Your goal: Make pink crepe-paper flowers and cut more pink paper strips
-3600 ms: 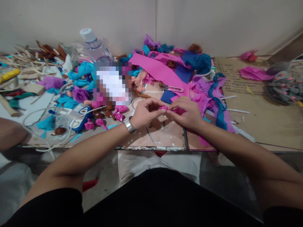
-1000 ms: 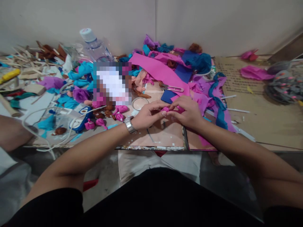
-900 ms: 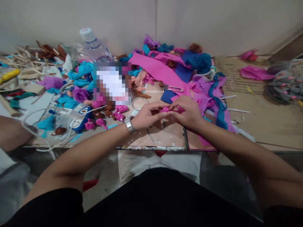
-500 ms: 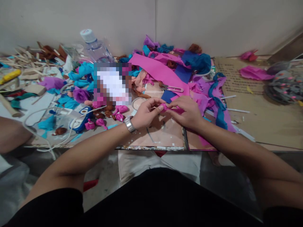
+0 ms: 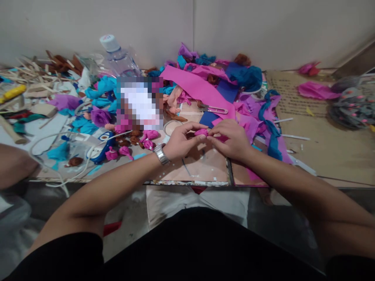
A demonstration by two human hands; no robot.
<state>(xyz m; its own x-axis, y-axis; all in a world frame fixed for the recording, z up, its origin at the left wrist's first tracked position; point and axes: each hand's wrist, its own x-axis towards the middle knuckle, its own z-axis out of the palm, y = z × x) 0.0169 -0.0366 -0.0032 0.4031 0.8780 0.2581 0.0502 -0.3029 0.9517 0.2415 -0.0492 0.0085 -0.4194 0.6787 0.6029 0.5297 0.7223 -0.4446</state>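
Observation:
Between my two hands is a small bundle of pink crepe paper (image 5: 200,132), held just above the table. My left hand (image 5: 183,140), with a metal watch (image 5: 161,154) on its wrist, has thumb and fingers closed around the bundle's left end. The fingertips of my right hand (image 5: 230,138) pinch its right end, where a loose pink flap shows below them. Behind the hands lie a wide pink crepe paper strip (image 5: 193,88) and thread snips (image 5: 213,109). Several pink and brown paper bundles (image 5: 124,151) lie left of my left wrist.
A clear bottle (image 5: 120,58) with a white cap stands at the back. Wood sticks (image 5: 38,74) and a white cable (image 5: 83,171) lie on the left. Printed cardboard (image 5: 307,144) and a dark netted bundle (image 5: 350,105) are on the right. Another person's arm (image 5: 17,166) rests at far left.
My left fingers have opened slightly around the pink bundle, so more of it shows. The right fingers have shifted slightly at its end. The other things stay where they were.

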